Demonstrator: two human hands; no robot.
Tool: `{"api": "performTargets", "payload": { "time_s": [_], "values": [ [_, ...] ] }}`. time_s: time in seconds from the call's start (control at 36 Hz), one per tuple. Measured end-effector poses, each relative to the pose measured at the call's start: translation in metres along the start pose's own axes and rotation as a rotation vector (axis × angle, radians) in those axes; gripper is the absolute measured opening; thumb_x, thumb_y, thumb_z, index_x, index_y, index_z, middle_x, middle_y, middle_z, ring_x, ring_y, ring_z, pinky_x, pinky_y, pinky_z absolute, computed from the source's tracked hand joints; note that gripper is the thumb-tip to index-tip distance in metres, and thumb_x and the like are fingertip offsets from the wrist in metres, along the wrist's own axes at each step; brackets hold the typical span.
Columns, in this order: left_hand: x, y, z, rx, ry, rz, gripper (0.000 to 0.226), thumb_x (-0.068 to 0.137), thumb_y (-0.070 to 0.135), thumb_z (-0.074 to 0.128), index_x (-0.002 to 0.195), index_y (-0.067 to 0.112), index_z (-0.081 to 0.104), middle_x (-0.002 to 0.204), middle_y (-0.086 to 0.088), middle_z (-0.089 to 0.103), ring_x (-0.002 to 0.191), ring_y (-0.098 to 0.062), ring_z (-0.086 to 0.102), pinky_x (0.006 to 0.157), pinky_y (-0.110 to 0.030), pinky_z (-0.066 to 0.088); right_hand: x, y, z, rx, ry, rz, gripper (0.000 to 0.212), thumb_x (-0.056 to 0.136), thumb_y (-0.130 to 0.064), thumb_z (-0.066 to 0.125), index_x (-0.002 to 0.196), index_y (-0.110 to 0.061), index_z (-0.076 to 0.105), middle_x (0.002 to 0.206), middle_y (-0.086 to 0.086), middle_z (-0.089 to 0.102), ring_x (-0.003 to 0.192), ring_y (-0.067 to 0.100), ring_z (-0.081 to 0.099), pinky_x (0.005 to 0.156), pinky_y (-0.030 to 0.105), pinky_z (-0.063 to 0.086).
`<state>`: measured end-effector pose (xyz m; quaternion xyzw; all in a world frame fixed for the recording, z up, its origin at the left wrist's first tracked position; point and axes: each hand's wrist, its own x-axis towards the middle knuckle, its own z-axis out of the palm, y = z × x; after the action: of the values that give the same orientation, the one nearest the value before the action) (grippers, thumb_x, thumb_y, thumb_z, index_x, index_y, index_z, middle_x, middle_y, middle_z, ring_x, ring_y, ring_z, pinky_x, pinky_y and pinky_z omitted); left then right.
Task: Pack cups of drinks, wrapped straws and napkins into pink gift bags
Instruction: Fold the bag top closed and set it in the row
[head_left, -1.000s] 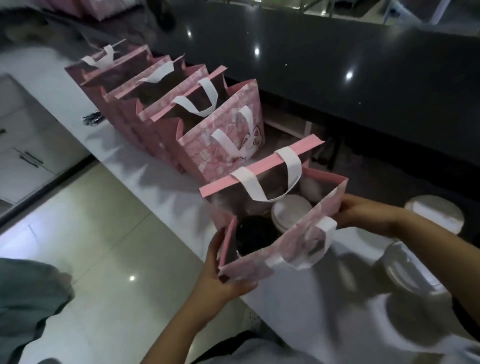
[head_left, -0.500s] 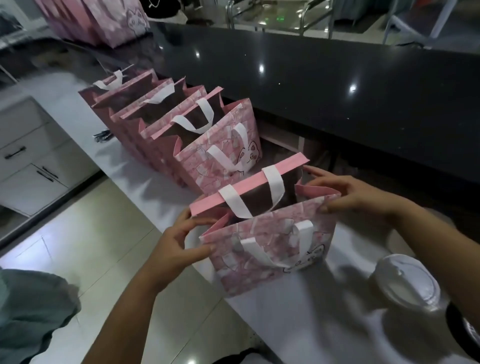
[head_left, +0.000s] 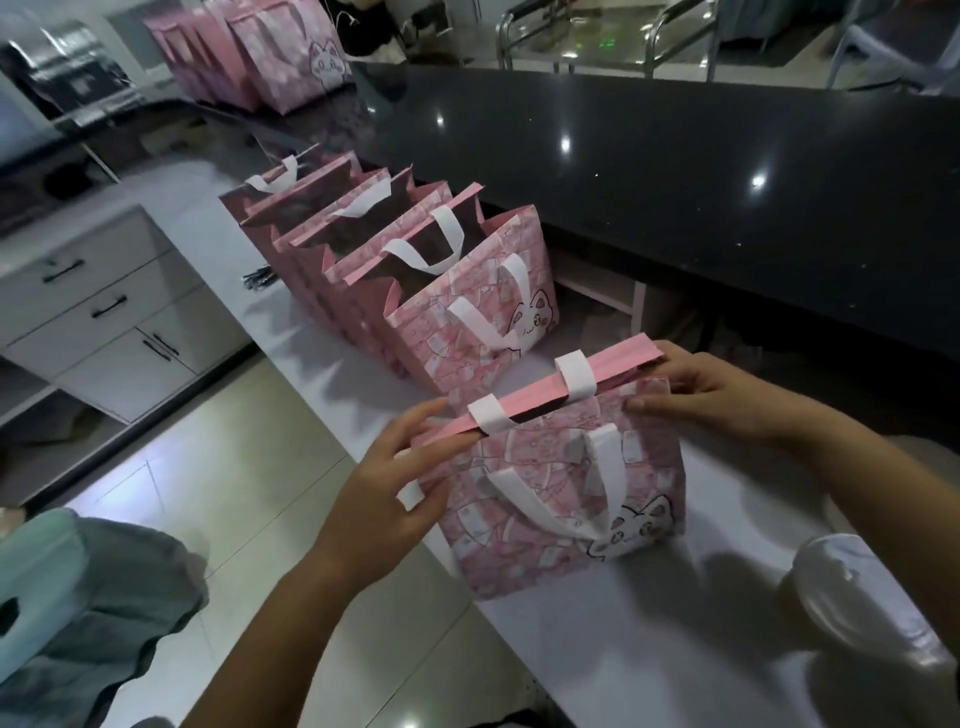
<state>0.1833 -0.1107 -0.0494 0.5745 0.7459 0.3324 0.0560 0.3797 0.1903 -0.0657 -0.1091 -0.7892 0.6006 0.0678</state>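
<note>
As its mouth lies nearly shut, the near gift bag (head_left: 519, 566) hides its contents. Left hand (head_left: 389, 493) and right hand (head_left: 727, 395) pinch its rim ends.

White counter (head_left: 597, 649) — a row of pink gift bags (head_left: 467, 322), 1 lidded cup (head_left: 857, 597) on it.

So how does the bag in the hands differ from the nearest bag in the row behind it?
The held bag has its top pressed nearly shut; the row bag gapes open. The left hand and right hand pinch the held bag's ends; nothing touches the row bag. Both are pink, cat-printed, white-handled.
</note>
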Motion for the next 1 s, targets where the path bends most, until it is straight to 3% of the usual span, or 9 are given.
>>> {"api": "performTargets", "payload": {
  "time_s": [0.08, 0.14, 0.28, 0.36, 0.44, 0.61, 0.72, 0.83, 1.0],
  "values": [
    [0.012, 0.006, -0.006, 0.104, -0.13, 0.031, 0.062, 0.085, -0.001, 0.074, 0.137, 0.028, 0.061, 0.154, 0.003, 0.04, 0.128, -0.016, 0.05, 0.098, -0.041, 0.055, 0.001, -0.001, 0.002, -0.042, 0.003, 0.006, 0.029, 0.085, -0.023, 0.065, 0.113, -0.015, 0.07, 0.125, -0.002, 0.055, 0.116, 0.002, 0.058, 0.099, 0.015, 0.046],
    [0.019, 0.008, -0.011, 0.172, -0.216, 0.049, 0.065, 0.085, 0.001, 0.074, 0.14, 0.032, 0.057, 0.155, 0.004, 0.038, 0.121, -0.016, 0.053, 0.089, -0.044, 0.057, 0.002, 0.001, 0.004, -0.029, 0.047, 0.016, 0.031, 0.088, -0.012, 0.066, 0.119, -0.012, 0.064, 0.121, 0.006, 0.061, 0.11, 0.007, 0.064, 0.093, 0.018, 0.05],
    [0.038, 0.007, -0.027, 0.225, -0.35, 0.079, 0.091, 0.086, 0.009, 0.075, 0.147, 0.058, 0.03, 0.157, 0.018, 0.026, 0.109, -0.01, 0.057, 0.082, -0.04, 0.058, -0.003, 0.009, 0.01, 0.032, 0.221, -0.004, 0.028, 0.078, -0.012, 0.076, 0.106, -0.012, 0.075, 0.103, 0.008, 0.073, 0.095, 0.014, 0.072, 0.078, 0.018, 0.054],
    [0.046, 0.007, -0.026, 0.212, -0.39, 0.09, 0.099, 0.086, 0.013, 0.076, 0.148, 0.064, 0.017, 0.156, 0.027, 0.022, 0.108, -0.01, 0.059, 0.081, -0.036, 0.059, -0.007, 0.016, 0.015, 0.09, 0.323, -0.048, 0.026, 0.075, -0.016, 0.076, 0.101, -0.015, 0.077, 0.1, 0.006, 0.074, 0.093, 0.016, 0.072, 0.078, 0.019, 0.054],
    [0.047, 0.003, -0.022, 0.147, -0.394, 0.052, 0.105, 0.084, 0.017, 0.078, 0.144, 0.07, 0.01, 0.142, 0.05, 0.019, 0.101, 0.003, 0.055, 0.077, -0.024, 0.059, -0.011, 0.02, 0.019, 0.036, 0.349, -0.086, 0.024, 0.081, -0.013, 0.07, 0.105, -0.015, 0.075, 0.11, 0.008, 0.071, 0.101, 0.016, 0.069, 0.085, 0.021, 0.054],
    [0.046, -0.007, -0.022, 0.006, -0.365, -0.052, 0.093, 0.086, 0.026, 0.078, 0.142, 0.071, 0.018, 0.126, 0.039, 0.052, 0.102, -0.003, 0.059, 0.08, -0.014, 0.052, -0.022, 0.015, 0.014, -0.028, 0.231, -0.101, 0.027, 0.09, -0.013, 0.06, 0.113, -0.016, 0.072, 0.126, 0.0, 0.064, 0.115, 0.005, 0.062, 0.093, 0.015, 0.048],
    [0.043, -0.011, -0.02, -0.004, -0.328, -0.055, 0.075, 0.089, 0.022, 0.076, 0.134, 0.069, 0.04, 0.121, 0.036, 0.059, 0.111, 0.004, 0.057, 0.091, -0.013, 0.046, -0.026, 0.015, 0.014, -0.055, 0.393, -0.103, 0.029, 0.087, 0.003, 0.064, 0.113, -0.008, 0.07, 0.113, 0.008, 0.07, 0.101, 0.002, 0.067, 0.085, 0.013, 0.051],
    [0.036, -0.016, -0.011, -0.085, -0.239, -0.061, 0.056, 0.088, 0.014, 0.076, 0.124, 0.052, 0.056, 0.118, 0.044, 0.058, 0.113, 0.01, 0.056, 0.091, -0.006, 0.044, -0.026, 0.011, 0.026, -0.051, 0.523, -0.107, 0.037, 0.087, 0.005, 0.063, 0.118, -0.015, 0.063, 0.1, -0.005, 0.071, 0.089, -0.008, 0.068, 0.075, 0.008, 0.052],
    [0.018, -0.023, 0.006, -0.138, -0.046, -0.084, 0.054, 0.085, 0.002, 0.076, 0.13, 0.03, 0.062, 0.117, 0.013, 0.07, 0.106, -0.006, 0.066, 0.093, -0.029, 0.054, -0.029, 0.013, 0.036, -0.153, 0.593, -0.138, 0.032, 0.09, 0.001, 0.062, 0.103, -0.029, 0.065, 0.098, -0.019, 0.066, 0.094, -0.007, 0.066, 0.078, 0.008, 0.051]
  ]
}}
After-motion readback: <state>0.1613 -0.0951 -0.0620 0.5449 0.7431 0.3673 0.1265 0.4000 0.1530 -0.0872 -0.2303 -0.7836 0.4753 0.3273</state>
